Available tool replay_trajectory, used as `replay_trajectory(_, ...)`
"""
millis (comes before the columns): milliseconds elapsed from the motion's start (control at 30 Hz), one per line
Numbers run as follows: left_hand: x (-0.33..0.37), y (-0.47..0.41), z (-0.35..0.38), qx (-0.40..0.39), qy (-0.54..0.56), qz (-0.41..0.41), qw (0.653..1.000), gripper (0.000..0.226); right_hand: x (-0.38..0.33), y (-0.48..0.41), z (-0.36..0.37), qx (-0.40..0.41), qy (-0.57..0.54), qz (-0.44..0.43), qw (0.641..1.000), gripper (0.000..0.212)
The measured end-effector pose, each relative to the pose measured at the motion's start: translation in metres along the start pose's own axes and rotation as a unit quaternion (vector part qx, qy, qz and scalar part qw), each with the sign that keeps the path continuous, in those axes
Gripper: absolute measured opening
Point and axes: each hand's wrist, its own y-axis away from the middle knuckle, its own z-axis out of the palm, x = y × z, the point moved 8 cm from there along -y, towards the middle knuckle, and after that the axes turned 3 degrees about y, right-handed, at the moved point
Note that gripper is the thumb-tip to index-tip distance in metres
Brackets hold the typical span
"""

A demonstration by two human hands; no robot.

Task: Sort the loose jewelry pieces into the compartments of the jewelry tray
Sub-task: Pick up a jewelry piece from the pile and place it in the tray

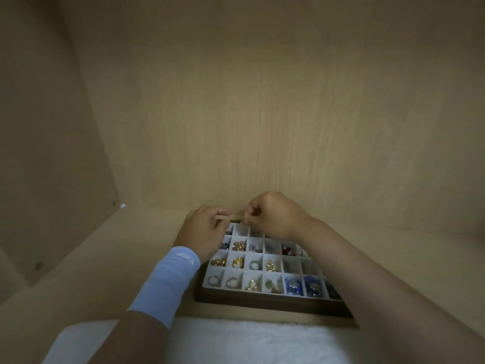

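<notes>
- Wood-grain panels close in the head view on the left, behind and below, and the jewelry tray (262, 303) sits on the cabinet floor (91, 271), its far edge near the back wall.
- Dark frame, white grid: most compartments already hold something, with plain rings (213, 280) in the near-left cells, gold pieces (219, 262) one row further back, blue beaded pieces (294, 285) near right and a red piece (287, 250) further back.
- I see no loose piece lying outside the tray.
- The left hand (202, 231), with a pale blue wrist sleeve (168, 279), hovers over the far-left corner, fingers (223, 216) reaching toward the other hand. Whether it pinches anything, I cannot tell.
- The right hand (273, 216) is curled, fingertips drawn together just above the far row. Anything between them is too small to make out, so I cannot tell if it holds a piece.
- A white fluffy cloth (249, 340) lies in front of the tray.
- Handling, as a judgement: such pieces are light, hard, smooth and apt to slip or snag. Take each by fingertip pinch at its band or rim and lower it straight into a cell.
</notes>
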Motion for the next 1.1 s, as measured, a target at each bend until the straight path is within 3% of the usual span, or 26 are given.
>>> replay_trajectory(233, -0.017, 0.002, 0.015, -0.052, -0.021, 0.005, 0.998, 0.036, -0.004, -0.018, 0.031, -0.06, 0.107, 0.033, 0.992, 0.014)
replay_trajectory(600, -0.018, 0.001, 0.013, -0.047, -0.018, 0.014, 0.999, 0.035, -0.008, -0.024, 0.037, -0.113, 0.079, 0.031, 0.99, 0.011)
replay_trajectory(833, 0.005, 0.01, 0.006, -0.077, -0.059, 0.039, 0.995, 0.038, 0.008, 0.024, -0.014, -0.04, 0.03, 0.047, 0.998, 0.012)
replay_trajectory(933, 0.019, 0.019, 0.007, -0.136, -0.098, 0.026, 0.985, 0.054, 0.014, 0.059, -0.029, -0.029, 0.048, 0.058, 0.997, 0.011)
replay_trajectory(1000, 0.025, 0.031, 0.013, -0.205, -0.15, 0.007, 0.967, 0.078, 0.022, 0.086, -0.036, -0.035, 0.049, 0.074, 0.995, 0.022)
replay_trajectory(1100, 0.022, 0.053, 0.017, -0.276, -0.213, -0.028, 0.937, 0.113, 0.036, 0.126, -0.034, -0.096, 0.04, 0.113, 0.988, 0.073)
